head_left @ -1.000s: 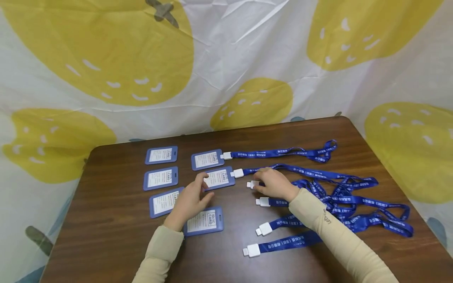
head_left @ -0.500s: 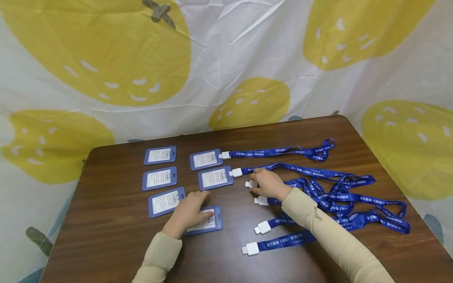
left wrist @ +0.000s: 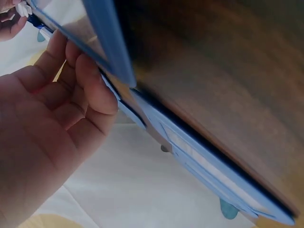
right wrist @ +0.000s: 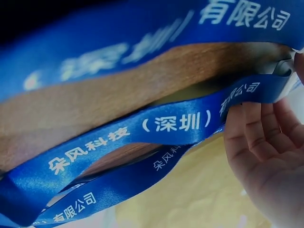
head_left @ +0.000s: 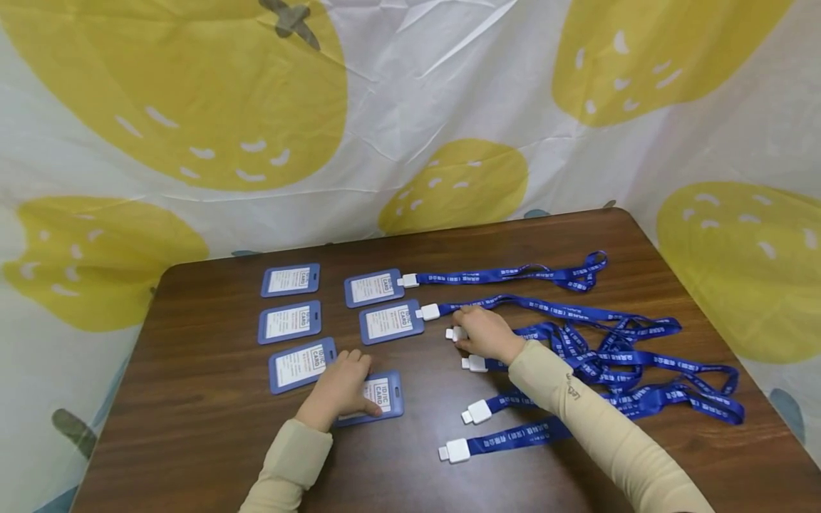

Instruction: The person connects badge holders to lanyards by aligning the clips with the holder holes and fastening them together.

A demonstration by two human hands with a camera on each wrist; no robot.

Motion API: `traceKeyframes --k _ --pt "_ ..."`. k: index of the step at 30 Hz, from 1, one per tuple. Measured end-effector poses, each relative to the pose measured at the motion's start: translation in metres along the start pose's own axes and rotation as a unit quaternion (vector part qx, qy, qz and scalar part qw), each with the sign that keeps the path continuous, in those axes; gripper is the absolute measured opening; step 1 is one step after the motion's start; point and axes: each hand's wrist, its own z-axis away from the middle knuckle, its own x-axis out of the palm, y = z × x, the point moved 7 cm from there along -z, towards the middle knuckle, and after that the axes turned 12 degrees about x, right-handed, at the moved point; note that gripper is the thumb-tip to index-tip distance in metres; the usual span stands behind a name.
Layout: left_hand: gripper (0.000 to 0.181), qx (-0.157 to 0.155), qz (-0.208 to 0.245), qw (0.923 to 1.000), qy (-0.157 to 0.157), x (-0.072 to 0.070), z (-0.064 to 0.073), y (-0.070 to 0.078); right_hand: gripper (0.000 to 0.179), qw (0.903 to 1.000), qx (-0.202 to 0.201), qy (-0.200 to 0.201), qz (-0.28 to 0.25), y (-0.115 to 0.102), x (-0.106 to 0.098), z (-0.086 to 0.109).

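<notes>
My left hand (head_left: 340,388) is at the front blue ID card holder (head_left: 394,402), fingers over its far side and thumb near its lower edge. In the left wrist view, fingertips meet the edge of that holder (left wrist: 107,38). With my right hand (head_left: 486,333) I pinch the white clip (head_left: 456,333) of a blue lanyard, which lies on the table; my fingers cover part of the clip. The printed strap (right wrist: 175,123) runs away from the fingers (right wrist: 254,128) in the right wrist view. Another holder (head_left: 300,367) lies just beyond my left hand.
Two more loose holders lie at the back left of the brown table (head_left: 192,399). Two holders joined to lanyards, one at the back (head_left: 372,288), one nearer (head_left: 391,322), lie mid-table. Three further lanyard clips, including the front one (head_left: 457,450), point left, their straps tangled rightward.
My left hand has come from beside the nearer joined holder down onto the front loose holder, and its fingers have closed in on it. The right hand has stayed at the same clip.
</notes>
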Motion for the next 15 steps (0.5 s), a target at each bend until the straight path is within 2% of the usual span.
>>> traceKeyframes --k 10,15 --pt "0.061 -0.006 0.018 0.9998 0.01 0.0012 -0.0015 -0.0024 0.022 0.9988 0.029 -0.011 -0.038 0.0054 0.0038 -0.0037" --pt "0.061 0.001 0.04 0.9991 0.01 0.0021 -0.0011 -0.0015 0.016 0.9982 0.023 -0.022 -0.052 0.0043 0.0029 -0.0034"
